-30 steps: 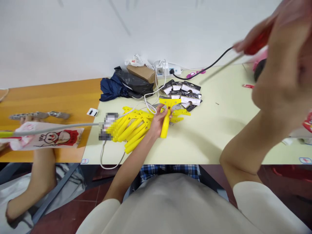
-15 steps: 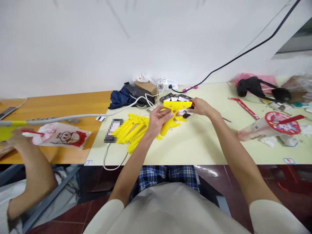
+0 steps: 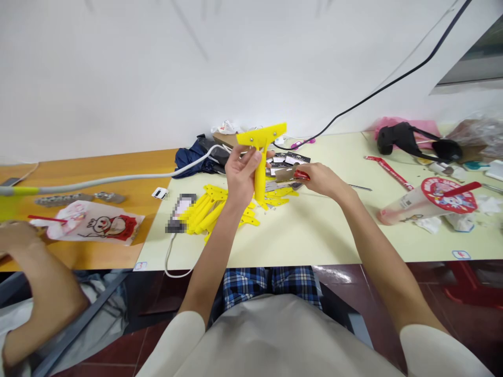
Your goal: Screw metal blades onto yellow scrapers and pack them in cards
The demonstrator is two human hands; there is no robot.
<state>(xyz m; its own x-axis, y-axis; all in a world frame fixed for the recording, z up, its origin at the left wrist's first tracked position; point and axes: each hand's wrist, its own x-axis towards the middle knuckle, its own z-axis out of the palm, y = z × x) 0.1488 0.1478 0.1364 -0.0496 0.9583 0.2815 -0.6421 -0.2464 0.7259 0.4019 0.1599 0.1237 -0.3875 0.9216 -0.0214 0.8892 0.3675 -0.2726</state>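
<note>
Upright in my left hand (image 3: 240,180) is a yellow T-shaped scraper (image 3: 260,180), with the fingers wrapped round its handle. Two screws show on its wide head. My right hand (image 3: 323,180) is closed on a small red-handled tool (image 3: 302,175), whose exact kind I cannot make out. A flat metal piece (image 3: 285,174) sticks out to the left of it, apart from the scraper. Below my left hand lies a pile of yellow scraper parts (image 3: 208,209), partly hidden by the forearm. More flat yellow pieces (image 3: 279,196) lie between the hands.
Black-and-white packets (image 3: 296,158) lie behind the hands. A phone (image 3: 183,212) with a white cable sits left of the pile. At the right are a drink cup (image 3: 428,201) and a black strap-like object (image 3: 416,144). A co-worker's arm (image 3: 47,277) is at the left, beside a bagged drink (image 3: 106,222).
My left hand has raised the yellow scraper and moved it left. My right hand has come away from the scraper's head and lower, and the metal piece now shows by it.
</note>
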